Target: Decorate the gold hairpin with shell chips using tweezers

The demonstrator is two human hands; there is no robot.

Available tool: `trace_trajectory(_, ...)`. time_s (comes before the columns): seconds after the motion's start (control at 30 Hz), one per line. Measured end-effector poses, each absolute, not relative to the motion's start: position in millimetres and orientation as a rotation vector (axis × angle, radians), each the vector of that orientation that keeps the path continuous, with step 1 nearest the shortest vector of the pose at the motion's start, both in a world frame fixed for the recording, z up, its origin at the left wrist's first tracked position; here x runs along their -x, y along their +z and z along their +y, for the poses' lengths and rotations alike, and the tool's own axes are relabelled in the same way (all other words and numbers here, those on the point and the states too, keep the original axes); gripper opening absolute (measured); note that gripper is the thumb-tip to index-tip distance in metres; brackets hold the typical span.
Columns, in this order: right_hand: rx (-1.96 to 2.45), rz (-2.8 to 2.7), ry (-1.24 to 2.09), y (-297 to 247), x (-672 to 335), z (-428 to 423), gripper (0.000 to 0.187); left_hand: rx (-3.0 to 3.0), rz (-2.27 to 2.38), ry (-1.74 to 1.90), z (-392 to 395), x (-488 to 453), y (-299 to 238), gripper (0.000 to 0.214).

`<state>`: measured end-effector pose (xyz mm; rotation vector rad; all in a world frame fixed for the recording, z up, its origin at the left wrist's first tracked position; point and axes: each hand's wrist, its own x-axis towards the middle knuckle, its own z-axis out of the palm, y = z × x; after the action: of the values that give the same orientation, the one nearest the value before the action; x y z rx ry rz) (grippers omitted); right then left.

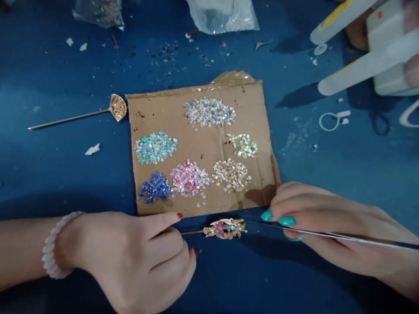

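Note:
My left hand (pixel 140 257) is closed on the thin stem of a gold hairpin (pixel 225 228), its forefinger stretched toward the cardboard edge. The hairpin's fan-shaped head is covered with coloured shell chips and lies on the blue table just below the cardboard (pixel 258 174). My right hand (pixel 327 231), nails painted teal, pinches long metal tweezers (pixel 327 234) whose tip reaches the hairpin's head. On the cardboard lie several small heaps of chips: silver (pixel 209 112), turquoise (pixel 155 147), blue (pixel 155 187), pink (pixel 189 178), beige (pixel 231 174) and pale green (pixel 244 145).
A second, bare gold hairpin (pixel 113 109) lies left of the cardboard. Two plastic bags (pixel 222 15) sit at the far edge. White glue bottles (pixel 360 65) and plastic rings (pixel 330 121) lie at the upper right. Chips and scraps are scattered over the blue table (pixel 49 174).

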<state>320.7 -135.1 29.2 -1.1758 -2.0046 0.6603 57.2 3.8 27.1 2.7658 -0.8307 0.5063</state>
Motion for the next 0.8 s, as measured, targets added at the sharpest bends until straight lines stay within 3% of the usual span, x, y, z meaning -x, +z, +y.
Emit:
trace_trajectory(0.3,1.116,-1.997,0.766,28.4,-322.4,-136.5,0.02,-2.741,-0.803,0.454,6.9,-56.4,28.9,0.028)
trace_trajectory(0.47,1.167,-1.951,0.603,18.4,-319.7,-142.8,0.013,-2.775,-0.634,0.289,9.5,-56.8,31.1,0.023)
trace_trajectory(0.6,1.169,-1.951,0.57,19.4,-319.4,-141.0,0.013,-2.757,-0.75,0.353,7.0,-53.9,32.2,0.025)
trace_trajectory(0.73,1.227,-2.03,0.676,29.8,-320.7,-137.5,0.013,-2.812,-0.492,0.185,3.9,-49.9,34.5,0.027)
trace_trajectory(0.8,1.258,-1.994,0.677,32.0,-320.3,-137.9,0.013,-2.793,-0.756,0.309,6.3,-50.6,34.2,0.029)
